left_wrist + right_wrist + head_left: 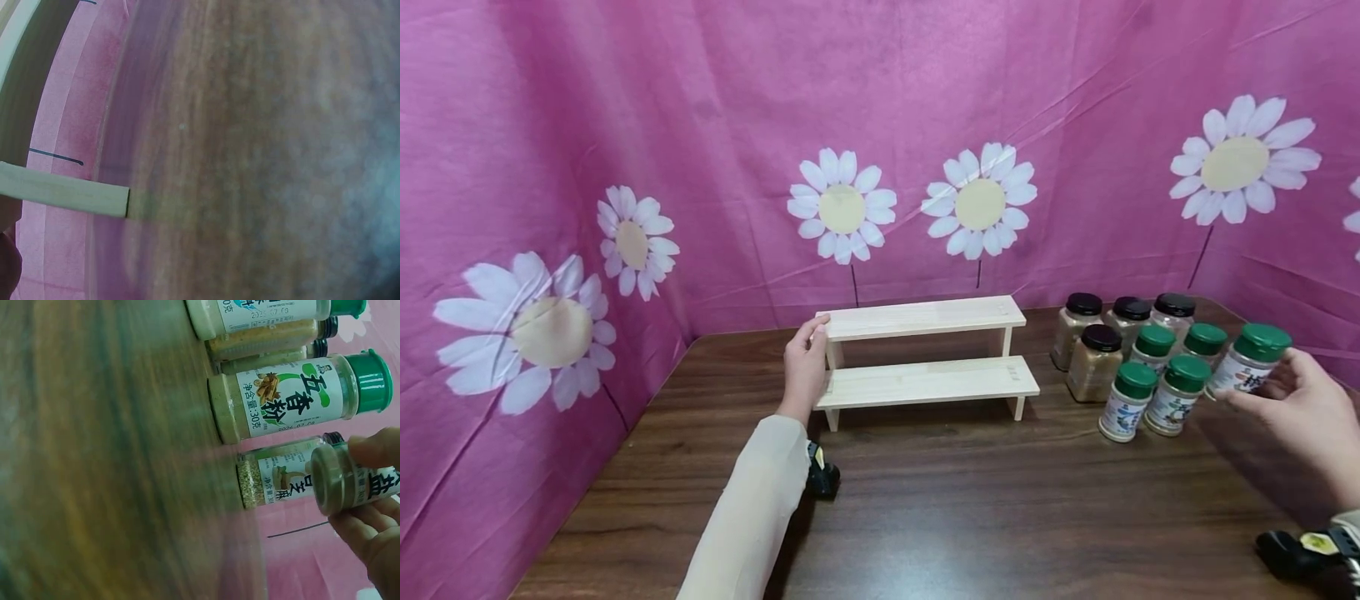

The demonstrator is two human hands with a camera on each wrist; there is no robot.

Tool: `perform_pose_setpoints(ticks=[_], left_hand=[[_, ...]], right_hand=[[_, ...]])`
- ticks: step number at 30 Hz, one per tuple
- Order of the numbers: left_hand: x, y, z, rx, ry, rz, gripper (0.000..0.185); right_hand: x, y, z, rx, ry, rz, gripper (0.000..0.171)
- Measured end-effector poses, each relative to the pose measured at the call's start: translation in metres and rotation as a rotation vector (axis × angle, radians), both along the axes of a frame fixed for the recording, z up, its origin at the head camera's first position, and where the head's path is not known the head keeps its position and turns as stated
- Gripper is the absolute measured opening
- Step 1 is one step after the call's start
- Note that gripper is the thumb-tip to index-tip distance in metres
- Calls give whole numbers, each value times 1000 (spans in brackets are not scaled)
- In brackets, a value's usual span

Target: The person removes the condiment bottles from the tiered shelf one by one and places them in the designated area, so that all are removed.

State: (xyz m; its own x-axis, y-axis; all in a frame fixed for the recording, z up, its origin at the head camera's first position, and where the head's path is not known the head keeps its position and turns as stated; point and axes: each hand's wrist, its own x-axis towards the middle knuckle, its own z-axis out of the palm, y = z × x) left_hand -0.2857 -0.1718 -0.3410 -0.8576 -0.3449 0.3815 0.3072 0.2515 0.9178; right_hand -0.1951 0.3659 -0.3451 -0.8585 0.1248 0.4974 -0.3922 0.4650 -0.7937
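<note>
Two tiers of wooden rack point(925, 350) sit mid-bench toward the back edge; our left hand point(805, 367) grasps its left end. Right hand point(1300, 400) pinches a green-capped jar point(1251, 360) lifted near the right edge, beside the jar cluster point(1138, 358). We judge it light, smooth plastic; take it round the body.

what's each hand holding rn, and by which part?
Right hand pinches a green-capped spice jar by its body, below the cap, lifted off the table. Left hand grips the left end of the wooden shelf's top tier.
</note>
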Motion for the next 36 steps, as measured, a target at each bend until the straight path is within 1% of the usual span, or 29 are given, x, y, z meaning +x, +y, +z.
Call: perform_pose_setpoints(ticks=[2,4,6,8,11,14,15,17,22,28,32,36], left_hand=[[-1,-1,1,-3,5,-3,27],[-1,-1,1,-2,6,-8,28],[0,-2,2,1,2,-9,28],[0,-2,2,4,-4,-10,28],[1,-2,1,9,-10,-12,28],[2,-2,1,8,-11,-11,28],[2,-1,1,8,-11,-11,28],[2,-1,1,3,-11,-7,28],[1,-1,1,4,-10,-6,28],[3,-1,2,30,-2,-17,28],[3,-1,3,43,-10,-16,28],[3,-1,4,47,-16,-7,27]], right_hand=[[-1,3,-3,10,-36,-11,63],[0,4,-7,47,-79,-43,58],[0,4,-10,135,-134,-98,47],[1,3,-13,219,-187,-146,42],[1,2,-15,330,-240,-190,47],[-1,3,-17,369,-271,-189,55],[-1,2,-17,394,-277,-204,58],[-1,2,-18,407,-290,-220,60],[-2,4,-21,395,-307,-232,64],[-3,5,-26,379,-287,-222,60],[-3,3,-26,395,-279,-216,57],[-2,3,-23,434,-286,-212,51]])
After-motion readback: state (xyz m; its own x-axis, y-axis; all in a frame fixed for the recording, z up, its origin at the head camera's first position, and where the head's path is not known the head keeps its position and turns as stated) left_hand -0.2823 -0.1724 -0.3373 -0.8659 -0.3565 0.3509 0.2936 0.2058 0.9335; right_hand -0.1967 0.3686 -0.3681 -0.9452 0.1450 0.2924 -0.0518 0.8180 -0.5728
